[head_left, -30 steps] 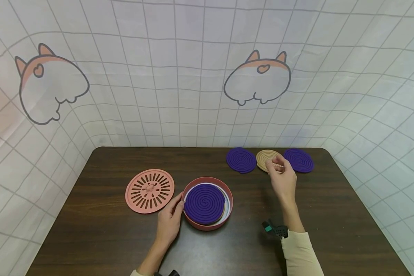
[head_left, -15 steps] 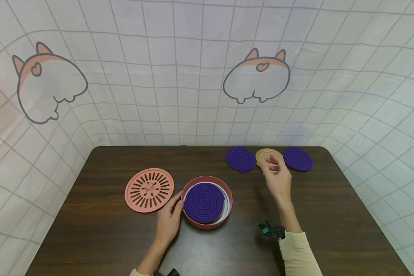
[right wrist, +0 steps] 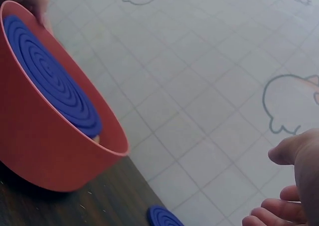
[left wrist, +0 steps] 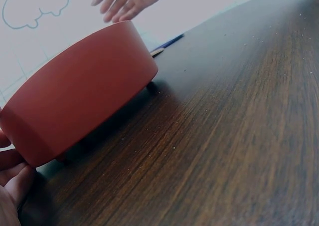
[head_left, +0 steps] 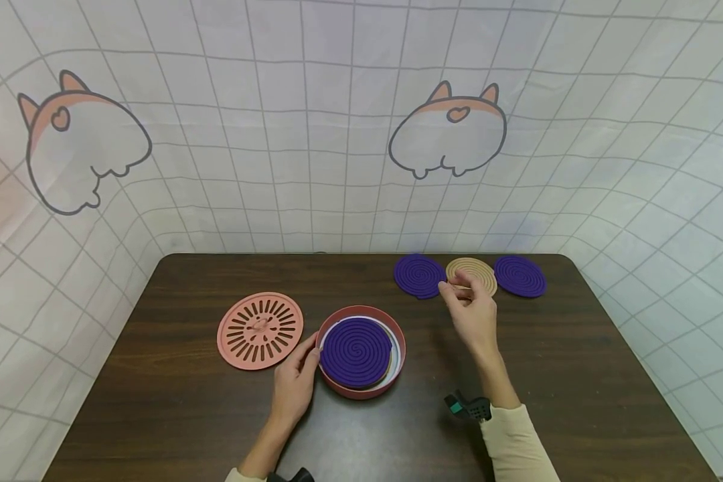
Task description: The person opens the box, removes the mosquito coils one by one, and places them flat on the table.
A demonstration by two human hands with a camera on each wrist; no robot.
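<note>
My left hand (head_left: 294, 383) holds the left side of a round red mosquito coil holder (head_left: 361, 395) by its rim and wall. Inside it a purple mosquito coil (head_left: 357, 352) lies flat over a white lining, with a tan edge showing beneath. My right hand (head_left: 476, 314), fingers loosely bent and holding nothing, hovers in front of a tan mosquito coil (head_left: 485, 271) on the table and partly hides it. In the right wrist view my right hand's thumb and fingers (right wrist: 284, 208) stand apart. Purple mosquito coils lie left (head_left: 418, 274) and right (head_left: 520, 276) of the tan one.
A pink slotted lid (head_left: 260, 331) lies flat on the dark wooden table (head_left: 169, 402), left of the holder. A white gridded curtain (head_left: 313, 147) with animal drawings rises behind the table's back edge and along both sides.
My right hand has drifted left and slightly toward me, uncovering more of the tan coil, which stays on the table. My left hand and the holder have kept their place.
</note>
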